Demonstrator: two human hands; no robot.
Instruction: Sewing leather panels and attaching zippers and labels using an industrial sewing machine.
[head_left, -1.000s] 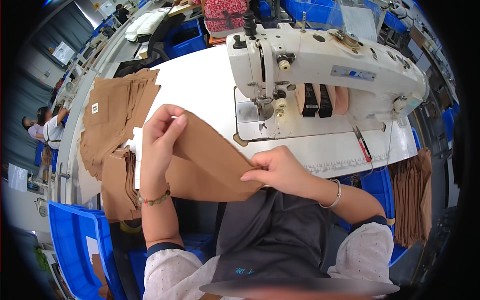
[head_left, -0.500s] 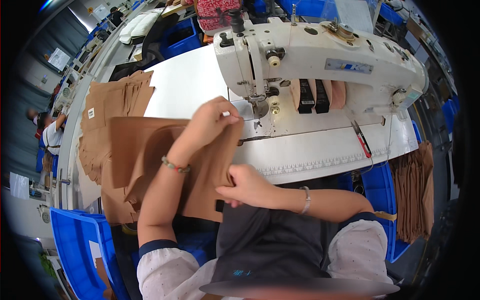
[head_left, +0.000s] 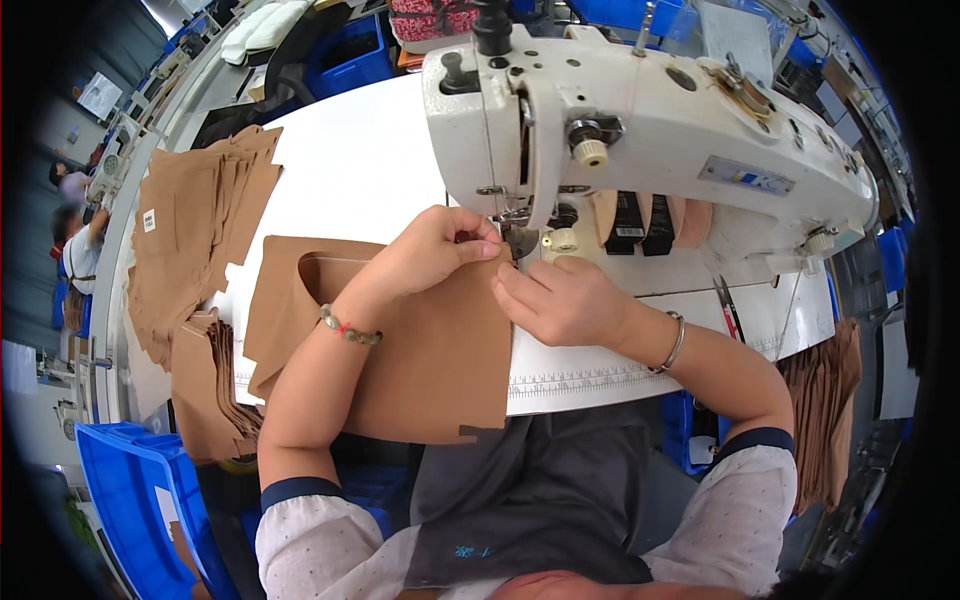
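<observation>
A brown fabric piece lies over the front of the white table, folded over in a loop at its left. Thumb and fingers of my left hand pinch its upper right corner, close in front of the presser foot of a white sewing machine. My right hand is closed, with its fingertips pinching the right edge of the same piece just below that corner. The fingers partly hide the edge between the two hands.
Stacked brown fabric pieces lie on the left, with a folded brown bundle nearer me. Red-handled thread snips lie right of the machine. Blue bins stand at the table's sides; more brown pieces hang at the right.
My right hand has moved up from the lower edge of the fabric to beside my left hand at the corner. The fabric has come closer to the presser foot and lies flatter.
</observation>
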